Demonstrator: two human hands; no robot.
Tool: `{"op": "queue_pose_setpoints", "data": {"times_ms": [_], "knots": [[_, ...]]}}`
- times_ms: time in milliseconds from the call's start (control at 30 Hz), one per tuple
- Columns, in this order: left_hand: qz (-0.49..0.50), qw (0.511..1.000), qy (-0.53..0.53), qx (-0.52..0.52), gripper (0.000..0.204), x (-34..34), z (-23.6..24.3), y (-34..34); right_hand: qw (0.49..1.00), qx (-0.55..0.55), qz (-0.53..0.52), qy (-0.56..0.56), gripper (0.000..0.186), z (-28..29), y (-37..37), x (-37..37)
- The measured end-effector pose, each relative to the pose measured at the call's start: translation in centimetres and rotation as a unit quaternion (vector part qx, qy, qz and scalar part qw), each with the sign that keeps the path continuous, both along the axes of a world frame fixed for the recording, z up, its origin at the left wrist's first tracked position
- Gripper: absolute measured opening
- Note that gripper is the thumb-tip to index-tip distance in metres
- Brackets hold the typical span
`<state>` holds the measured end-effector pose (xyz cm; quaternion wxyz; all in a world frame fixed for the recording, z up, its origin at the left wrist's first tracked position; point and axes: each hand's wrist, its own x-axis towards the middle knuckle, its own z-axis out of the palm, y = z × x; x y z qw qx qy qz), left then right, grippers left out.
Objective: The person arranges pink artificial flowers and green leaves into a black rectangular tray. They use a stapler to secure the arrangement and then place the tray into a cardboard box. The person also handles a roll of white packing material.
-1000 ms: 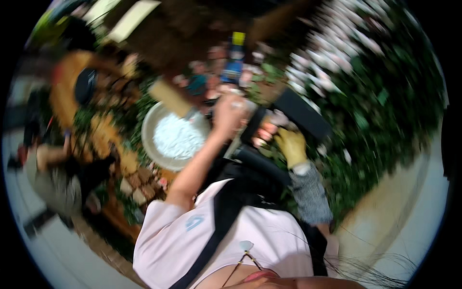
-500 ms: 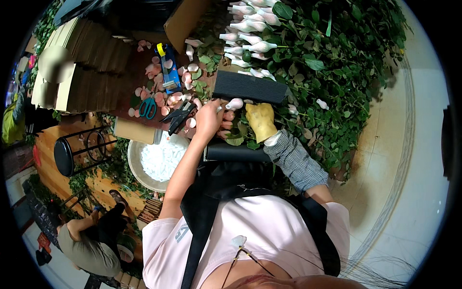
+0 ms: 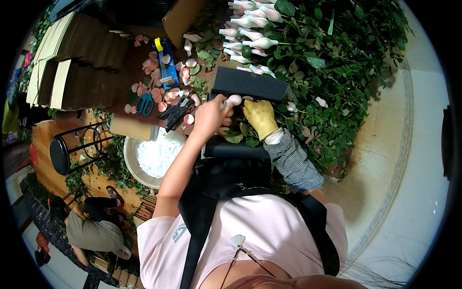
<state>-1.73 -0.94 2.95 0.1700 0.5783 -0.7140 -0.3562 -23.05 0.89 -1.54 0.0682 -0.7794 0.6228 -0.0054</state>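
Note:
My left hand (image 3: 210, 117) is bare, with its fingers closed on a white mesh flower sleeve (image 3: 234, 99) at the near edge of a ribbed dark block (image 3: 250, 83). Pinkish rose heads (image 3: 224, 126) show partly beneath that hand. A yellow glove covers my right hand (image 3: 260, 118), just right of the sleeve. Its fingers are curled together, and whatever lies inside them is hidden. Green leaves (image 3: 236, 137) stick out below, between the hands and a black padded edge (image 3: 236, 150).
Sleeved flowers (image 3: 250, 21) with leafy stems (image 3: 332, 62) are heaped far right. To the left lie teal scissors (image 3: 144, 104), a black hand tool (image 3: 178, 114), a blue tape dispenser (image 3: 167, 67), petals and stacked cardboard (image 3: 86, 53). A bowl (image 3: 132, 166) holds white sleeves; a stool (image 3: 59, 155) and person (image 3: 91, 231) are lower left.
My left hand has shifted slightly right, and the sleeve is now more upright at its fingers. My gloved right hand has come slightly left, nearer the sleeve.

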Motion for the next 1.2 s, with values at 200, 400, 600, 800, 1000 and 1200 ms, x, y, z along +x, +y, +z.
{"op": "queue_pose_setpoints", "data": {"times_ms": [200,400,600,800,1000,1200], "knots": [[0.107,0.988,0.106,-0.034,0.02,5.0,-0.7,2.2,0.998,0.005,-0.057,-0.023,0.017,0.1,-0.5,0.0],[0.2,0.961,-0.188,0.045,0.05,24.3,-8.0,11.2,0.979,-0.095,0.061,-0.172,0.018,2.5,1.3,-1.0],[0.295,0.952,0.042,0.075,0.022,19.5,-8.7,9.8,0.993,-0.014,0.087,-0.072,0.018,8.4,2.3,2.4],[0.145,0.97,0.195,0.014,0.015,5.9,-5.9,4.5,0.997,0.013,0.072,-0.022,0.019,1.1,1.2,2.8],[0.084,0.967,0.236,-0.039,0.012,3.7,-5.9,2.7,0.982,0.015,0.066,-0.176,0.013,1.5,1.1,1.0],[0.047,0.96,0.263,-0.076,0.013,3.0,-5.4,1.6,0.976,0.065,0.071,-0.195,0.013,1.7,0.8,0.5]]}}
